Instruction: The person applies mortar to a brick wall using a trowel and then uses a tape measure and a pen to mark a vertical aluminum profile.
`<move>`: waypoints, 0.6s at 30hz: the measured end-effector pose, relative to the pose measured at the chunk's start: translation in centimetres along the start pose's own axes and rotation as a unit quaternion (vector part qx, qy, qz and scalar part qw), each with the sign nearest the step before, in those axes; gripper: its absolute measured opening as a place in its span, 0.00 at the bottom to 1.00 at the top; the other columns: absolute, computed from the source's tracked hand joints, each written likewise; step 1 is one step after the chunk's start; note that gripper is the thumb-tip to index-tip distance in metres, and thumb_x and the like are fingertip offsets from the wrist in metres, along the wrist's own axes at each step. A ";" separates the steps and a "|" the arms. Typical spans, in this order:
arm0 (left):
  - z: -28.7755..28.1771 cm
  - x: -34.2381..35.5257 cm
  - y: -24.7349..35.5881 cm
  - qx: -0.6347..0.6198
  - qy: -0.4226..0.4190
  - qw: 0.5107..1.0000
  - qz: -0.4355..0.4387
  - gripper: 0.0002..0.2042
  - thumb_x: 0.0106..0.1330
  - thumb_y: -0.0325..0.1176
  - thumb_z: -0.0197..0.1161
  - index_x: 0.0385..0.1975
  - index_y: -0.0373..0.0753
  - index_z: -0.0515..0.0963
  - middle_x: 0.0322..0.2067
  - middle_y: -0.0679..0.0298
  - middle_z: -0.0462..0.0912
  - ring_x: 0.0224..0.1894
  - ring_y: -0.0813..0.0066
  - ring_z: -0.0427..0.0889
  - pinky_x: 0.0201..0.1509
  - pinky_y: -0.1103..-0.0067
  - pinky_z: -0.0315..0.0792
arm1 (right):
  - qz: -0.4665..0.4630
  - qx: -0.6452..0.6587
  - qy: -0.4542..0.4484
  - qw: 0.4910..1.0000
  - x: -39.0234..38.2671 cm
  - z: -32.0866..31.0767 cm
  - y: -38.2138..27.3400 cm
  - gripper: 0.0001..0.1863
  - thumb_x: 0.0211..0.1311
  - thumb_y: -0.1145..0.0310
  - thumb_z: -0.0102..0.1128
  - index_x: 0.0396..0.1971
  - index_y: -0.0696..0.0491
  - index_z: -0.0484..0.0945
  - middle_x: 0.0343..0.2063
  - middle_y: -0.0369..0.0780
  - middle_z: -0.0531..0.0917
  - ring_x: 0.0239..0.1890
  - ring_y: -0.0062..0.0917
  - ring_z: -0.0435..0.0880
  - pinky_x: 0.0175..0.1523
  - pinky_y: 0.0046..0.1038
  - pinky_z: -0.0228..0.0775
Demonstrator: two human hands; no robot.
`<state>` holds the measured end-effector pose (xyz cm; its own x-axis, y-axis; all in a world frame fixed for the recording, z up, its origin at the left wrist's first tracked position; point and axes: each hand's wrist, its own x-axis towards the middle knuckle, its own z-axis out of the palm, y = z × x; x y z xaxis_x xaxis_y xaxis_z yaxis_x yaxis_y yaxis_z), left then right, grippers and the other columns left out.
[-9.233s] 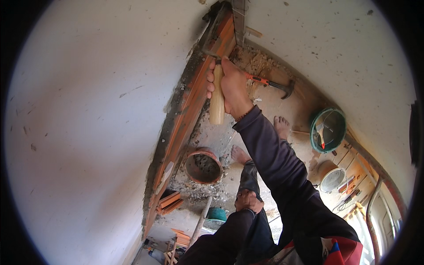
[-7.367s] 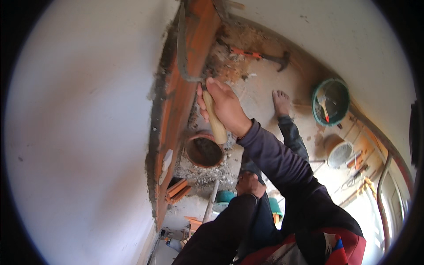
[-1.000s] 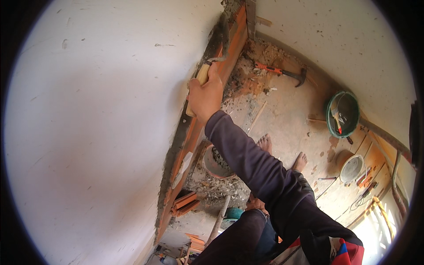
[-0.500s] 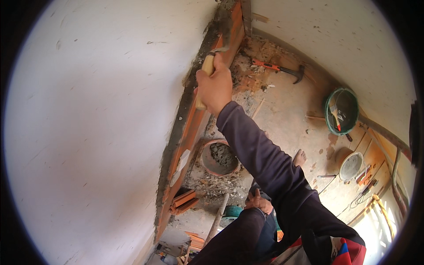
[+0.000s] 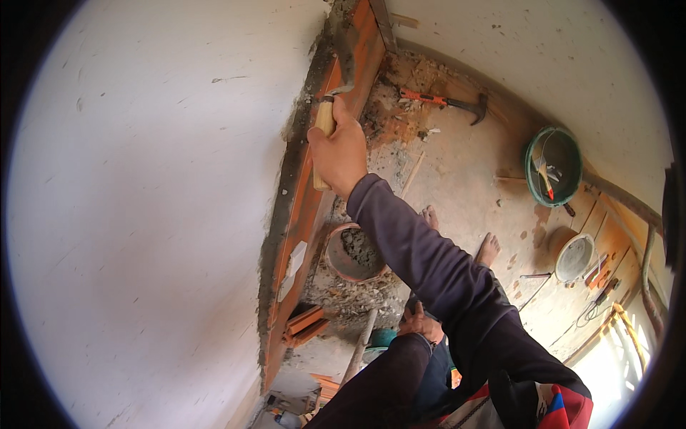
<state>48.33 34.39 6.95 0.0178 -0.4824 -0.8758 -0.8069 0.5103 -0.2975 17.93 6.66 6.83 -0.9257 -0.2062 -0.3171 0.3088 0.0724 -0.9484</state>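
Observation:
My right hand (image 5: 336, 150) grips the pale wooden handle (image 5: 321, 118) of a trowel, whose grey blade (image 5: 343, 88) is against the mortar-smeared joint (image 5: 289, 179) where the orange brick strip (image 5: 300, 222) borders the white wall (image 5: 143, 179). Lower down, my left hand (image 5: 421, 327) rests on my leg with its fingers stretched out and apart, holding nothing that shows. Between the brick strip and my bare feet (image 5: 488, 249) sits a round tub (image 5: 334, 259) with grey mortar (image 5: 357, 247) in it, partly behind my right forearm.
An orange-handled claw hammer (image 5: 421, 96) lies on the debris-strewn floor (image 5: 443, 171). A green bucket (image 5: 536, 196) holds a brush; a pale bucket (image 5: 574, 259) stands below it. Orange blocks (image 5: 304, 325), a pole (image 5: 357, 347) and curved rails (image 5: 647, 286) lie or lean around.
Over the last second my right hand and trowel rose along the joint, then came back down slightly leftward. Compared with several seconds ago, my right hand is further left, closer to the wall.

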 end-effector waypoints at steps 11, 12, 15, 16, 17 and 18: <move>-3.8 -1.1 0.5 -0.019 -0.193 0.981 -0.015 0.46 0.56 0.49 0.68 0.76 0.56 0.51 0.75 0.56 0.52 0.68 0.46 0.69 0.70 0.59 0.68 | 0.083 0.101 -0.074 0.989 -2.4 -1.9 -0.5 0.29 0.63 0.76 0.54 0.65 0.61 0.64 0.28 0.39 0.79 0.19 0.20 0.77 0.24 0.27 0.74; -4.3 -1.5 0.8 -0.015 -0.191 0.981 -0.016 0.46 0.57 0.49 0.68 0.76 0.56 0.52 0.75 0.56 0.52 0.68 0.46 0.69 0.70 0.59 0.68 | 0.063 0.110 -0.067 0.990 -2.2 -2.1 -0.3 0.29 0.63 0.76 0.54 0.65 0.61 0.65 0.28 0.38 0.79 0.19 0.20 0.77 0.24 0.27 0.73; -5.8 -2.6 1.8 -0.007 -0.182 0.983 -0.022 0.45 0.58 0.51 0.67 0.76 0.55 0.52 0.75 0.56 0.52 0.68 0.46 0.68 0.70 0.58 0.68 | 0.063 0.138 -0.069 0.986 -1.3 -3.8 0.0 0.28 0.63 0.76 0.54 0.65 0.61 0.65 0.27 0.38 0.79 0.20 0.20 0.77 0.24 0.26 0.72; -5.3 -2.5 1.7 -0.009 -0.178 0.984 -0.022 0.45 0.58 0.51 0.67 0.76 0.55 0.52 0.75 0.56 0.53 0.68 0.46 0.68 0.70 0.58 0.68 | 0.099 0.146 -0.088 0.980 -0.9 -4.6 -1.6 0.28 0.63 0.76 0.54 0.65 0.60 0.65 0.27 0.38 0.79 0.20 0.20 0.77 0.24 0.26 0.72; -4.8 -2.3 1.5 -0.010 -0.172 0.985 -0.023 0.45 0.58 0.52 0.67 0.76 0.55 0.52 0.74 0.56 0.53 0.69 0.46 0.67 0.69 0.58 0.68 | 0.136 0.155 -0.107 0.973 -0.9 -4.9 -2.4 0.28 0.64 0.76 0.54 0.65 0.60 0.65 0.26 0.38 0.79 0.20 0.19 0.77 0.24 0.26 0.71; -2.6 -1.3 0.5 -0.015 -0.169 0.985 0.000 0.45 0.58 0.51 0.67 0.76 0.55 0.53 0.74 0.56 0.53 0.68 0.46 0.68 0.69 0.58 0.68 | 0.113 0.131 -0.109 0.979 -1.0 -5.2 -2.3 0.28 0.64 0.76 0.53 0.65 0.60 0.65 0.26 0.38 0.79 0.20 0.19 0.77 0.23 0.25 0.71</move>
<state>46.32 33.40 8.91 0.2100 -0.2149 -0.9538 -0.8235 0.4870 -0.2910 17.00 11.72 9.36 -0.7673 -0.4190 -0.4856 0.5728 -0.1071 -0.8127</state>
